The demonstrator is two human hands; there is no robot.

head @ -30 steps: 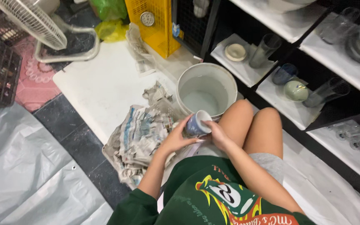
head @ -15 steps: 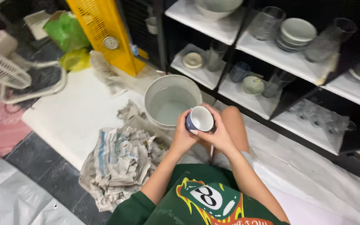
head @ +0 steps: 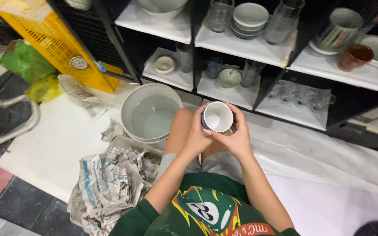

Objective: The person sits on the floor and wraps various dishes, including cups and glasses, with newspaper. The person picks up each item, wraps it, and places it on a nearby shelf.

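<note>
I hold a small cup (head: pixel 217 116), dark blue outside and white inside, upright in both hands above my bent knees. My left hand (head: pixel 196 133) wraps its left side. My right hand (head: pixel 238 136) cups its right side and underside. The cup looks empty. Just left of it stands a white bucket (head: pixel 130 105) with water in it.
Crumpled newspaper (head: pixel 110 183) lies at lower left on a white sheet (head: pixel 49 148). Black shelves ahead hold a stack of plates (head: pixel 249 17), glasses (head: pixel 300 96), a pale green bowl (head: pixel 229 78) and a brown cup (head: pixel 354 56). A yellow crate (head: pixel 53 43) stands at the back left.
The cup has risen and tipped upright in both hands. My view has swung right and up, so the shelves fill the top and the fan has slid off to the left.
</note>
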